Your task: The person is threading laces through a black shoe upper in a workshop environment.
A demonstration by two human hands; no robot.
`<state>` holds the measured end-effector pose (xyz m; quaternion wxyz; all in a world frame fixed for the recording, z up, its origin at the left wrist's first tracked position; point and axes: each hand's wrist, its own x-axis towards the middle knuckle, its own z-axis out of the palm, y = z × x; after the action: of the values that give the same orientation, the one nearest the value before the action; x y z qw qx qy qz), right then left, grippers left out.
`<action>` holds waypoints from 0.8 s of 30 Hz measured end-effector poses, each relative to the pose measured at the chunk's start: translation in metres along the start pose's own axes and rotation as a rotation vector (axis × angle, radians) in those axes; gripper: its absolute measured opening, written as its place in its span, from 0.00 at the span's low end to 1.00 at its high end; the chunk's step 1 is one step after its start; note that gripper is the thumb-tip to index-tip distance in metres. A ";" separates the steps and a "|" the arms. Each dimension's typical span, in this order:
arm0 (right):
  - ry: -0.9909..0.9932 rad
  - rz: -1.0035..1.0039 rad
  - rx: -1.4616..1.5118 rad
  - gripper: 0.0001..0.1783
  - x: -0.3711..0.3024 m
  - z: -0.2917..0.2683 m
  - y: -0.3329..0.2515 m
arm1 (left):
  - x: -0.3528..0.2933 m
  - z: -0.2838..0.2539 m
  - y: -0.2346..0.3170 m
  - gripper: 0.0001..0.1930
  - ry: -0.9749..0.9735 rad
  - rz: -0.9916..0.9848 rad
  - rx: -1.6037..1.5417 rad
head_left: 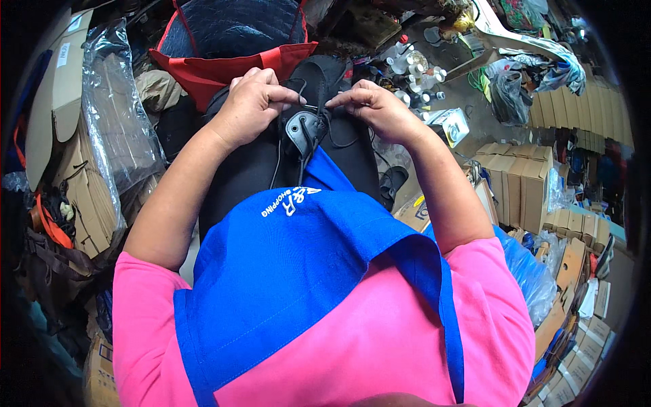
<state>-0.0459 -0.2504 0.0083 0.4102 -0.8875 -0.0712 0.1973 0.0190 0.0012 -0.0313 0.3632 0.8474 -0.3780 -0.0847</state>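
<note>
A black shoe (319, 78) lies on my lap, its toe pointing away from me. A grey panel with eyelets (302, 130) faces up at its near end, and loose dark shoelace (276, 166) trails from it. My left hand (252, 107) comes in from the left, thumb and forefinger pinched on the lace over the eyelets. Opposite it, my right hand (378, 108) pinches at the lace from the right. A thin pale piece shows between the fingertips, too small to name. The blue apron (271, 264) covers my front up to the shoe.
Beyond my lap stands an open red bag (237, 61) with a silvery lining. Several bottles (413, 68) and a tin can (451, 125) cluster at far right. Stacked cardboard (519, 176) lines the right side; clear plastic (119, 115) and cardboard sheets lean at left.
</note>
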 end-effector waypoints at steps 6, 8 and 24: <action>-0.013 -0.009 -0.009 0.16 0.001 -0.003 -0.001 | 0.001 0.004 -0.002 0.11 0.057 0.011 0.007; -0.021 -0.011 -0.012 0.16 0.002 -0.003 -0.001 | 0.001 0.003 -0.002 0.10 0.052 0.016 -0.006; -0.119 -0.013 0.186 0.18 0.013 -0.001 0.027 | 0.028 0.007 -0.013 0.12 -0.222 -0.038 -0.241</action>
<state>-0.0346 -0.2644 -0.0152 0.4873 -0.8318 -0.0824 0.2529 0.0437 -0.0164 -0.0414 0.4163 0.7902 -0.3868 -0.2294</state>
